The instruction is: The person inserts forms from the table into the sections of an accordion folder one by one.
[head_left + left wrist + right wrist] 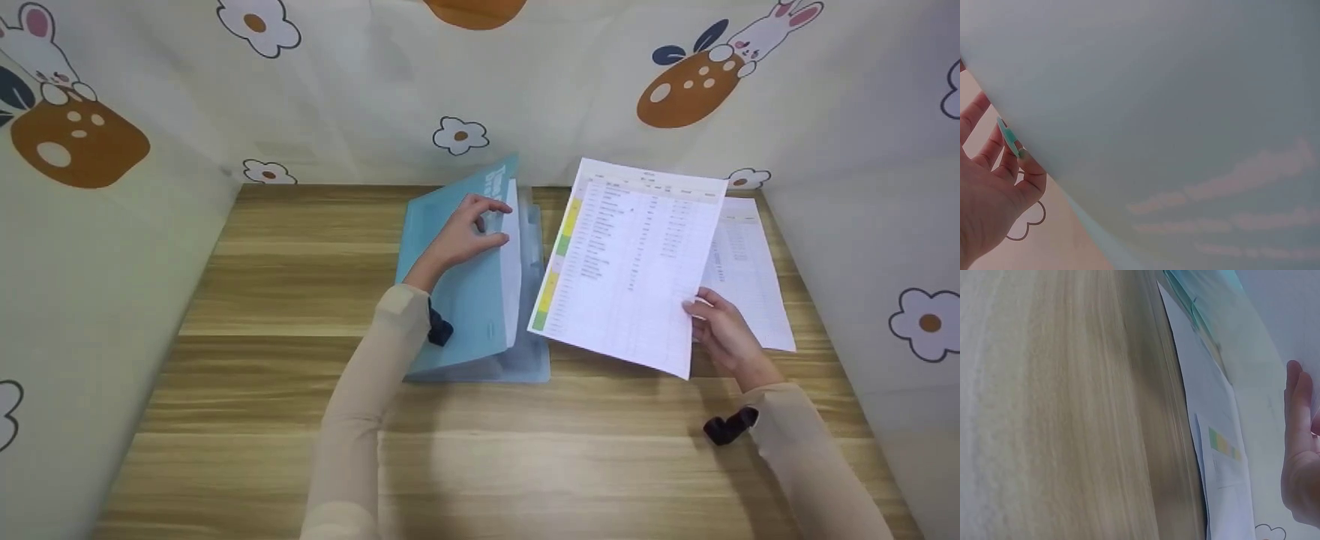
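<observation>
Evidently, this is a two-handed filing step at a wood-grain table (255,390). The left hand (465,236) has its thumb and fingers bent, slightly parted, about the free edge of the tilted front cover (469,319) of a light-blue document folder (535,366); how firmly they grip cannot be told. White paper (512,277) shows inside that edge. The right hand (724,330), thumb and fingers closed in a pinch, holds a printed table sheet (630,262) by its lower right side, well away from its coloured left column. The sheet is just right of the folder, apart from it, and partly covers a second printed sheet (754,300) in the head view. If insertion is intended, good technique would keep the cover raised, level the sheet (at present it slants) and lead with its left edge. A single-sided hold might let the far corner sag or catch, so a gentle, unhurried approach seems best.
</observation>
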